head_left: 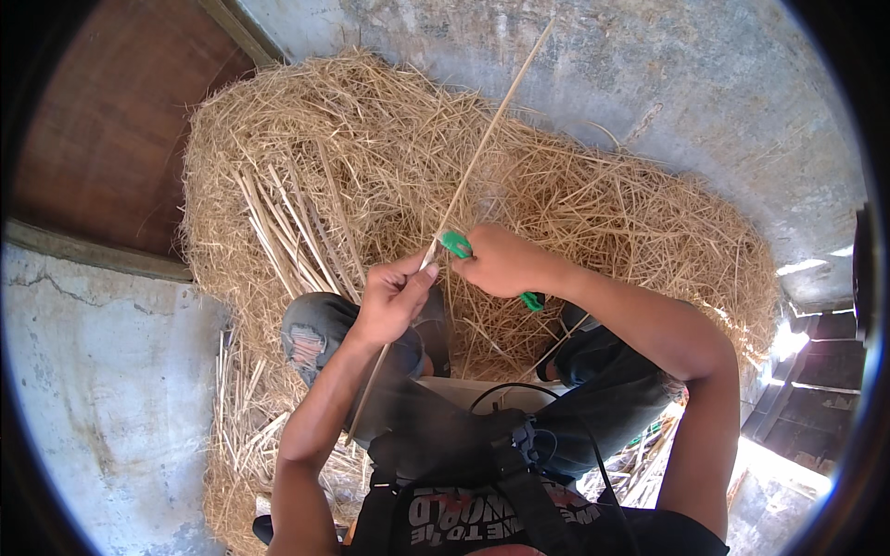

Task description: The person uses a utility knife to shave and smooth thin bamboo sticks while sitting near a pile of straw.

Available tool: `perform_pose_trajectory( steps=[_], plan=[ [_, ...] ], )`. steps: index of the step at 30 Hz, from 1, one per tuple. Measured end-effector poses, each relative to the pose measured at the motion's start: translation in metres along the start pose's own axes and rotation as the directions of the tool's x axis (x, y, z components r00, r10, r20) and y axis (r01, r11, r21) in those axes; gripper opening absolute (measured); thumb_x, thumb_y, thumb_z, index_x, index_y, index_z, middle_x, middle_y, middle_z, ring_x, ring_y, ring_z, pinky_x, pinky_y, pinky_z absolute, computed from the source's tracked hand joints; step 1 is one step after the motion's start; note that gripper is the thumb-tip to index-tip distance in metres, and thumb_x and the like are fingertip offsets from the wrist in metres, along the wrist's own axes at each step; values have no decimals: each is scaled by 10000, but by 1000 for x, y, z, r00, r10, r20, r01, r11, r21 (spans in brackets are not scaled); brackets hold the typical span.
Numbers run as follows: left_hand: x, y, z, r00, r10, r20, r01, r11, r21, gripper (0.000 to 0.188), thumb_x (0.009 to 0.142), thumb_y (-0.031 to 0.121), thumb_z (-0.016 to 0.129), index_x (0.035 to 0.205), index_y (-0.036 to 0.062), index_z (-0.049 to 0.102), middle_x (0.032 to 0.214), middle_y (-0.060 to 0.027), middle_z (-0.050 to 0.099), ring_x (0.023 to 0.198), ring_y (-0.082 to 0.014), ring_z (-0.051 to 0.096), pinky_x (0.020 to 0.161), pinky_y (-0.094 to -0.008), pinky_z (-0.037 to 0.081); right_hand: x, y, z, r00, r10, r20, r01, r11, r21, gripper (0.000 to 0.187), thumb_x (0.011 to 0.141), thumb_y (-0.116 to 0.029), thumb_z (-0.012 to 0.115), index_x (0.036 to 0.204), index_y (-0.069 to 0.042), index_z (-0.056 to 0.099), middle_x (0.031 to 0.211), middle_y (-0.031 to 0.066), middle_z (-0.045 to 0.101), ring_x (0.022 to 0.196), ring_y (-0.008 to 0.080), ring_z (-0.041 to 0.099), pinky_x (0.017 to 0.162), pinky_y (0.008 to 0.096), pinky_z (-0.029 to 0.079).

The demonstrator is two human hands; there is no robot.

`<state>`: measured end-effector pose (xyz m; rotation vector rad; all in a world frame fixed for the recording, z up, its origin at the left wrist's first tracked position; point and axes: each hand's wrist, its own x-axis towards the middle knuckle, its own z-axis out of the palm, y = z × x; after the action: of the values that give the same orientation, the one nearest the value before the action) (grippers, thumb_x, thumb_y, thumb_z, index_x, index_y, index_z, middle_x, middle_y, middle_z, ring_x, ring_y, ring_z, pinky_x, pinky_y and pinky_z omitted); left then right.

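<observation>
Stick [464,185] pinched in left hand [391,301]; right hand [501,261] grips green tool [456,244] — blade indistinct, partly hidden

The left hand [394,298] pinches near the frame's centre; just right, the right hand [498,261] curls closed, its elbow [717,363] bent outward.

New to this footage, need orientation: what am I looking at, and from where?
No machine here: these are a person's bare hands. The one picture comes from a fisheye camera on their head, looking down, so straight edges bend and picture left is their left.

They sit with knees apart before a heap of straw. Some pale sticks lie on it, toward the left.

The left hand grips a long, thin stick. The right hand holds a green tool close to it; the fist hides what kind.
</observation>
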<state>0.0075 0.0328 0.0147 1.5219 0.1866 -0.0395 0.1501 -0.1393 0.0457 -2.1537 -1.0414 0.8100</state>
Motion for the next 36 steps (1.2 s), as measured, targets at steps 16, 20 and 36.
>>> perform_pose_trajectory(
  steps=[16,20,36],
  plan=[
    [5,-1,0,998,-51,30,52,998,-36,362,1063,127,555,1412,36,589,576,111,372,476,1,304,429,-217,245,3,1,10,1000,-23,-13,23,1000,-19,321,860,-204,663,742,94,642,680,294,623,670,454,665,621,518,525],
    [5,2,3,998,-55,-24,54,997,-59,355,1060,127,563,1400,32,598,579,112,370,478,2,302,430,-216,244,3,1,4,993,-34,-111,25,996,-82,342,871,-219,659,721,83,602,689,299,602,711,488,640,650,542,498],
    [7,0,0,992,-30,125,29,1000,10,419,1102,306,463,1344,-14,582,628,-2,541,488,-68,482,473,-226,402,8,17,-37,999,-8,-52,43,683,729,271,976,-237,665,1085,11,671,504,-24,482,373,71,437,376,262,332]
  ],
)
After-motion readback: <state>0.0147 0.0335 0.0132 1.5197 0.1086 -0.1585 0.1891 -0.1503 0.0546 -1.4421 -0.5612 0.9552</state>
